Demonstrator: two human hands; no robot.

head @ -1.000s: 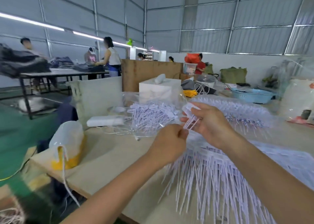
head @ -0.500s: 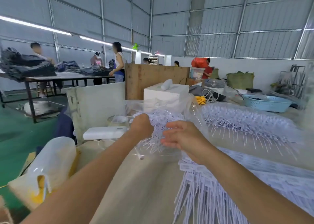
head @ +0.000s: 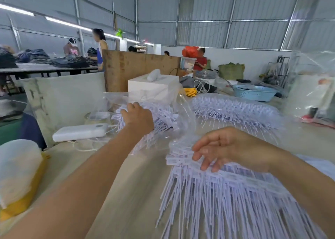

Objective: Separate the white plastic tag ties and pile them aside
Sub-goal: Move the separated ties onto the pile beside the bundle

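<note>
Ties everywhere: the joined white tag ties [head: 226, 189] fan across the near right of the counter [head: 126, 193], flat heads lined up in a strip at the top, long thin tails splaying toward the viewer. They look feather-light and springy, the tails whippy and likely to snag on each other, so the stiffer flat heads seem the place to pinch and peel from. Right hand [head: 230, 148] rests over that head strip, grip apart, loosely spread fingertips touching the heads. Left hand [head: 139, 117] reaches out to the separated pile [head: 159, 119] lying on crinkled clear plastic [head: 183, 115] farther back; fingers are hidden behind the knuckles, so I cannot tell whether that grip holds anything. Beyond, a bagged bundle of ties [head: 235, 111], a white box [head: 152, 86], a blue basin [head: 255, 93].
</note>
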